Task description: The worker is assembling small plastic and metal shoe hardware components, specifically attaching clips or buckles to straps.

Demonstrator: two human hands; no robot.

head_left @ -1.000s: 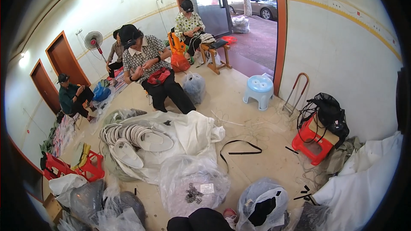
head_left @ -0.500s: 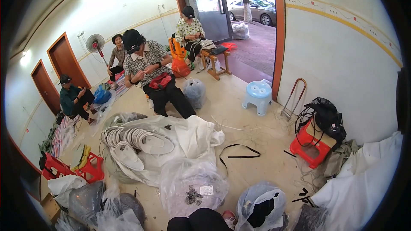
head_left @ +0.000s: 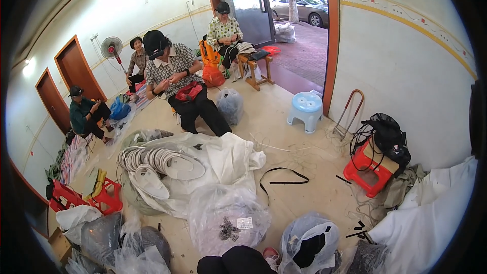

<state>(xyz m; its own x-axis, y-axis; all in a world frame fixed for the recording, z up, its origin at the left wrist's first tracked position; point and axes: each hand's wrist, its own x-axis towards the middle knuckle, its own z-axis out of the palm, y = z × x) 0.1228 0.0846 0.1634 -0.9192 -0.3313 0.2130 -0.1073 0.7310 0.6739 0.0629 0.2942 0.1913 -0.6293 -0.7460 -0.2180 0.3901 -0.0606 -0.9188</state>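
Neither my left hand nor my right hand is in view. My knees in black trousers (head_left: 238, 261) show at the lower edge. Just beyond them lies a clear plastic bag (head_left: 203, 233) with a pile of small dark metal pieces (head_left: 229, 230) and a white label (head_left: 244, 223) on it. To the right of my knees stands another clear bag (head_left: 327, 243) with black strips (head_left: 310, 250) in it. Farther off, white shoe-sole shapes (head_left: 185, 167) are stacked in a curved row on a white sheet (head_left: 228, 160).
A person in a patterned shirt (head_left: 177, 73) sits beyond the sheet; others sit farther back. A blue stool (head_left: 306, 102), a red stool (head_left: 366, 175) bearing a black bag (head_left: 388, 139), and a black strap (head_left: 289, 182) lie to the right. Stuffed bags (head_left: 104, 241) crowd the left.
The view has shifted slightly. The nearest seated person's head has tilted, and their hands have moved a little. My hands stay out of view.
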